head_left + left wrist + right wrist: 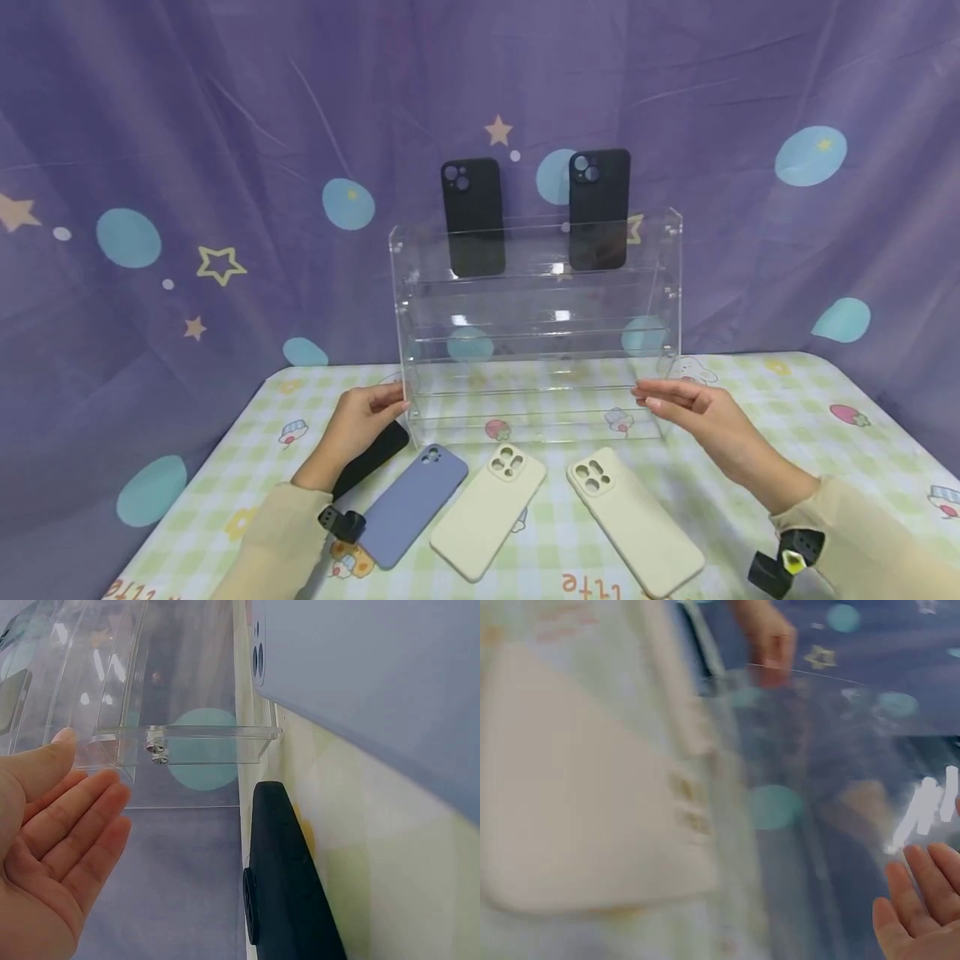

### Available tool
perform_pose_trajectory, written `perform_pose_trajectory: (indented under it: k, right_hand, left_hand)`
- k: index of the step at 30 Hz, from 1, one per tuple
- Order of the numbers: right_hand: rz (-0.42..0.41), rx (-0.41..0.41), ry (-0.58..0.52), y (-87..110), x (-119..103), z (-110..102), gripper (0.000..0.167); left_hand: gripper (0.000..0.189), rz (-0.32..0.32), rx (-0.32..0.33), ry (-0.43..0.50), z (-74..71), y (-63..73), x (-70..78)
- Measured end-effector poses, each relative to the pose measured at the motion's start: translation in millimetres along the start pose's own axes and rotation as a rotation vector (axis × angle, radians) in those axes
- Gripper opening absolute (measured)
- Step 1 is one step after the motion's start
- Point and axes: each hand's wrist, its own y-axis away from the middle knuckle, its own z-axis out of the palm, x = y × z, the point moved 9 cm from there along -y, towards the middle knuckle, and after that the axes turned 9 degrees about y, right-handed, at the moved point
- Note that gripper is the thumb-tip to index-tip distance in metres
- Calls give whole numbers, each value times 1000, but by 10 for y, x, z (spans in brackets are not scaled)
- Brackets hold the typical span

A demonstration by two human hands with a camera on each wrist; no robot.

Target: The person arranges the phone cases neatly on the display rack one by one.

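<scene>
A clear tiered acrylic display stand (536, 333) stands upright on the table between my hands. My left hand (362, 429) is at its left side panel, fingertips right at the edge; in the left wrist view the fingers are nearly straight and the thumb is apart. My right hand (705, 425) reaches to the lower right front of the stand, fingers extended, with nothing in them. On the top tier lean two black phone cases, a left one (474, 217) and a right one (599, 208).
Before the stand lie a blue-grey phone case (414, 507), a cream case (487, 512) and another cream case (636, 523). A black case (372, 458) is partly hidden by my left wrist. A purple patterned curtain (247, 150) hangs behind the checked tablecloth (780, 425).
</scene>
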Motion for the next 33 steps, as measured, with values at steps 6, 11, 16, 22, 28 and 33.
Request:
perform_pose_trajectory:
  k: [6,11,16,22,28,33]
  right_hand:
    - [75,-60,44,194,254,328,46]
    - [134,-77,86,252,398,501,50]
    - [177,-68,95,255,504,607,54]
    - [138,-45,117,197,517,654,60]
    - [67,-58,142,138,526,676,60]
    - [36,-72,183,117,570,713,64]
  left_hand:
    - [32,-10,-2,10,11,4,-30]
    - [32,-19,2,0,0,12,-51]
    - [32,-18,2,17,-1,4,-55]
    - [32,-27,-7,49,4,-2,-57]
    - [32,-29,-12,70,13,-3,-44]
    - [33,-30,-12,64,13,-10,-62]
